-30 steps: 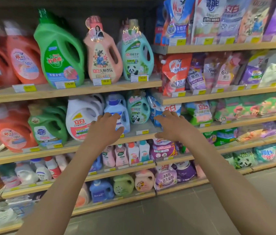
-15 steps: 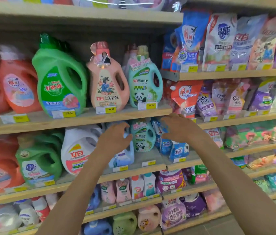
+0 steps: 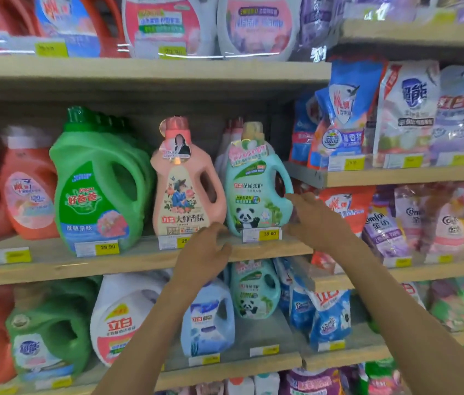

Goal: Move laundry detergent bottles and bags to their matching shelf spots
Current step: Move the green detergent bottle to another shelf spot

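Right hand (image 3: 318,220), open, touches the teal bottle (image 3: 253,192) at the shelf (image 3: 54,266) front edge; left hand (image 3: 203,252) hovers open. Grip the handle; support the base before lifting.

A yellow-and-white paper price label printed 29.90 (image 3: 107,247) is sitting left of centre, and a matching yellow-and-white paper label printed 35.00 (image 3: 262,234) is standing further right at the same level. A shadowed grey back panel (image 3: 211,109) is showing above them.
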`<move>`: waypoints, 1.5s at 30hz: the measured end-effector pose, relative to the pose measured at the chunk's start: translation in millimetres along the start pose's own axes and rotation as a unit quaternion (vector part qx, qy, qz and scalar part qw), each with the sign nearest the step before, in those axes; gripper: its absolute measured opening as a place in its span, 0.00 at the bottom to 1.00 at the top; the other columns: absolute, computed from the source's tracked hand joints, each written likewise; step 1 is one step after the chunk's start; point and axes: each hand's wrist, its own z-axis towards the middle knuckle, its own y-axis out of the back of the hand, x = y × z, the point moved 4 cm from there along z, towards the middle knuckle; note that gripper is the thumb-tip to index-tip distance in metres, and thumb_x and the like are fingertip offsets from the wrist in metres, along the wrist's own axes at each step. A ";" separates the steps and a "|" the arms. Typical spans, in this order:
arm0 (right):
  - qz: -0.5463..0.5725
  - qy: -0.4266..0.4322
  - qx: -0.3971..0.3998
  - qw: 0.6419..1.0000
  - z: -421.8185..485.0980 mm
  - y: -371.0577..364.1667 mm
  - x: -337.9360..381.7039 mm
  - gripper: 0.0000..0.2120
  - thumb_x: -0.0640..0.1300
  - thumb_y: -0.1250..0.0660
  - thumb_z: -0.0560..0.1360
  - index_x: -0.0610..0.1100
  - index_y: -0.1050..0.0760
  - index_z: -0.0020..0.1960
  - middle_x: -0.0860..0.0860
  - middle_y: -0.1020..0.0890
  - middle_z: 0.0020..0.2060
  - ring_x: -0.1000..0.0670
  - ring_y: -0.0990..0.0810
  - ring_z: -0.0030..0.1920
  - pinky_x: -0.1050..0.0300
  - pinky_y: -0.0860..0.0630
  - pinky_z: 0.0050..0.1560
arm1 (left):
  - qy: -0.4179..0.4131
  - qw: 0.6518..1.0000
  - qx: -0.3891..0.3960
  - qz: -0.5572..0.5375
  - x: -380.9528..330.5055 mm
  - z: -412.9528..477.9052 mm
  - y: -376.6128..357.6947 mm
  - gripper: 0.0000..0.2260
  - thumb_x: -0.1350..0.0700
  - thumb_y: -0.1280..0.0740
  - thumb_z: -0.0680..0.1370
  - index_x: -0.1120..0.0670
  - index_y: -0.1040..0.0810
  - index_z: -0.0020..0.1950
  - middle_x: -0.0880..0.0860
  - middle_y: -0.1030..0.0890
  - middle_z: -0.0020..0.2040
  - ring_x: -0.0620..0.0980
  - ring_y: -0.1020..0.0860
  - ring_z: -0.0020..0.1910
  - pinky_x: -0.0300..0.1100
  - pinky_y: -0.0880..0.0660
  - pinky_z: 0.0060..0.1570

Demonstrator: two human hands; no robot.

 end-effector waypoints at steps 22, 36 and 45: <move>0.167 0.078 -0.053 0.981 156.1 -14.1 -8.5 0.62 0.56 0.19 0.63 0.55 0.60 0.80 0.40 0.39 0.69 0.33 0.35 0.68 0.36 0.32 0.67 | 0.016 0.993 -0.037 -0.114 -9.4 114.0 -42.5 0.31 0.55 0.31 0.80 0.51 0.43 0.78 0.50 0.27 0.57 0.51 0.25 0.58 0.44 0.28 0.59; 0.148 0.081 -0.101 0.980 165.9 -11.3 -26.4 0.61 0.60 0.18 0.57 0.55 0.53 0.77 0.43 0.32 0.68 0.35 0.28 0.65 0.36 0.29 0.63 | -0.065 0.982 -0.057 -0.170 -6.8 115.2 -55.6 0.29 0.62 0.30 0.79 0.38 0.41 0.68 0.41 0.27 0.63 0.21 0.30 0.58 0.25 0.30 0.60; 0.183 0.098 -0.122 0.971 161.3 -9.2 -51.6 0.59 0.55 0.16 0.58 0.50 0.50 0.77 0.42 0.31 0.66 0.38 0.29 0.66 0.43 0.29 0.64 | -0.030 0.993 -0.097 -0.056 20.1 161.2 -78.5 0.59 0.19 0.33 0.57 0.33 0.61 0.78 0.45 0.52 0.82 0.51 0.48 0.81 0.60 0.40 0.76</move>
